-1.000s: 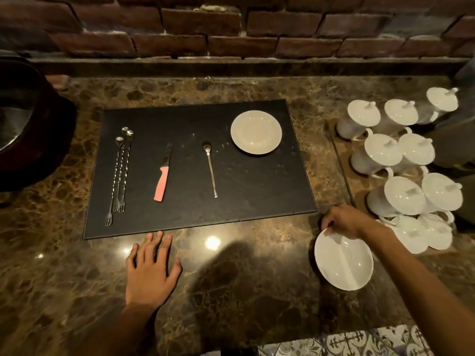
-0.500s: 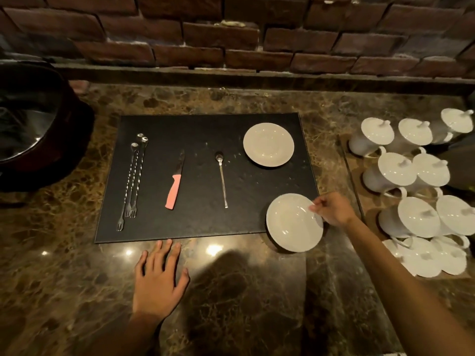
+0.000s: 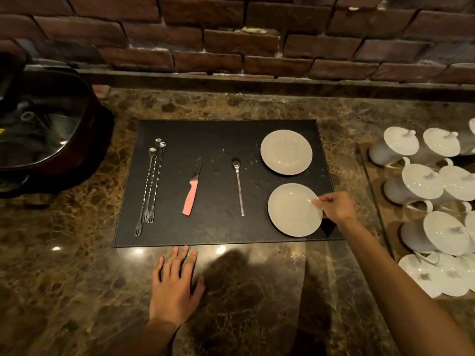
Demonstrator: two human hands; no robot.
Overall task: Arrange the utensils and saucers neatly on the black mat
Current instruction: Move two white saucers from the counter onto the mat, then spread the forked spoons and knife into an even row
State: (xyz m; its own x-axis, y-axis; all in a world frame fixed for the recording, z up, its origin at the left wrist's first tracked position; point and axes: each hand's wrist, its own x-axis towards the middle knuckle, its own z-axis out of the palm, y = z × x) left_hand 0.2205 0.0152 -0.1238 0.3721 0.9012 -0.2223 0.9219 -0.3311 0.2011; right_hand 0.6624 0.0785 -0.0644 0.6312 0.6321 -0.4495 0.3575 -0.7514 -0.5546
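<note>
Item: near saucer [image 3: 293, 210], rim pinched in my right hand [image 3: 335, 208], over black mat [image 3: 218, 227]. Left hand [image 3: 174, 286] lay spread on worktop [image 3: 77, 291]. Risk: careless release could leave it askew.

Matt black mat [image 3: 218, 227], glossy saucers [image 3: 286, 152]

Both forearms bare, no sleeves in view. Left hand [image 3: 174, 289]: no rings, no watch or band at wrist, nails short and plain. Right hand [image 3: 335, 208]: same, wrist and forearm uncovered, no jewellery or gloves seen.
</note>
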